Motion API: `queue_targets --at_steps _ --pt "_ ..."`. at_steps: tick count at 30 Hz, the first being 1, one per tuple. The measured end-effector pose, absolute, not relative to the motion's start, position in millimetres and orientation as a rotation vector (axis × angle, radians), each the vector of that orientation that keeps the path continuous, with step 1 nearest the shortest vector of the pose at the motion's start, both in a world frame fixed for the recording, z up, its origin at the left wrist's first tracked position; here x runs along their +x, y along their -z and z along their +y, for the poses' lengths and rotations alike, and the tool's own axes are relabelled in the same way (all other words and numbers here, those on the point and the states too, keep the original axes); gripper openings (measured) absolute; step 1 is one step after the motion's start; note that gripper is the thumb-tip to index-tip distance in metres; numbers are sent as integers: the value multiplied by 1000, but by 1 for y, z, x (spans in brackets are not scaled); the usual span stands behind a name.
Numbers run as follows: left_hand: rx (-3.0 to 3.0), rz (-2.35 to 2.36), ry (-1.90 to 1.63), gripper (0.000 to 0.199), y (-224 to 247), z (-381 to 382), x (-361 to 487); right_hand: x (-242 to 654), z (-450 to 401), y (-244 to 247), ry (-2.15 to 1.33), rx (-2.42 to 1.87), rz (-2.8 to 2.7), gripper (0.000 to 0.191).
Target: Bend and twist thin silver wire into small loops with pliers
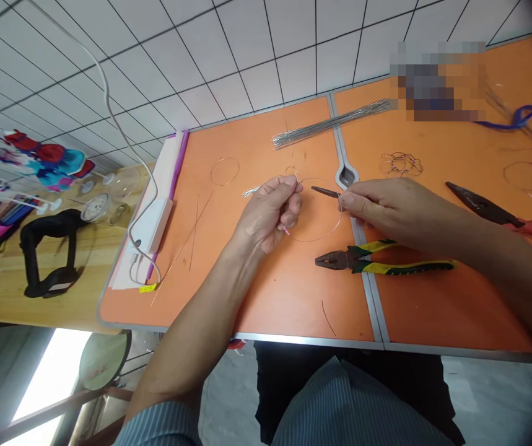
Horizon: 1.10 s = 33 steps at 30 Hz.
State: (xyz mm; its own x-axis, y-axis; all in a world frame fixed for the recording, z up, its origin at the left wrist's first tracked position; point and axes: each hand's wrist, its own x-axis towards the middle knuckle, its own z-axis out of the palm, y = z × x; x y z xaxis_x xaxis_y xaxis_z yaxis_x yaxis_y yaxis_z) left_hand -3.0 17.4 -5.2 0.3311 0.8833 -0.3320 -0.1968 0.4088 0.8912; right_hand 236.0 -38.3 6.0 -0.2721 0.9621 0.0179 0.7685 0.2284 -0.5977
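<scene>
1. The left hand point(270, 214) pinches a thin wire loop point(324, 235) above the middle of the worktop point(288, 310)
2. The right hand point(389, 207) pinches a dark pointed tool point(325, 192), tip toward the left
3. Pliers point(340, 260) lie just nearer, with open worktop before the near edge point(303, 336)

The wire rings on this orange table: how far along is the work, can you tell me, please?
Done: a wire ring and a tangled wire shape lie set aside. In hand: the left hand holds another ring, and the right hand holds a small dark tool beside it. Left: a bundle of straight wires looks unused.
</scene>
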Motion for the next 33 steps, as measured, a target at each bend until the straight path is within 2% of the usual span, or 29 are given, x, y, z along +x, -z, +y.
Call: queue_targets --at_steps 5,10,17,24,33 --pt "826 950 -847 37 6 16 -1 225 -40 0 -497 -1616 -2161 40" --pt "868 962 -849 38 8 12 4 218 -44 1 -430 -1659 -2169 38" --pt "977 990 -887 44 14 7 10 215 -46 0 -495 -1631 -2145 40" --pt "1072 994 -983 38 19 3 10 213 -47 -3 -561 -1626 -2091 45" --pt "1069 959 -976 40 19 3 13 213 -48 -3 -609 -1653 -2046 47"
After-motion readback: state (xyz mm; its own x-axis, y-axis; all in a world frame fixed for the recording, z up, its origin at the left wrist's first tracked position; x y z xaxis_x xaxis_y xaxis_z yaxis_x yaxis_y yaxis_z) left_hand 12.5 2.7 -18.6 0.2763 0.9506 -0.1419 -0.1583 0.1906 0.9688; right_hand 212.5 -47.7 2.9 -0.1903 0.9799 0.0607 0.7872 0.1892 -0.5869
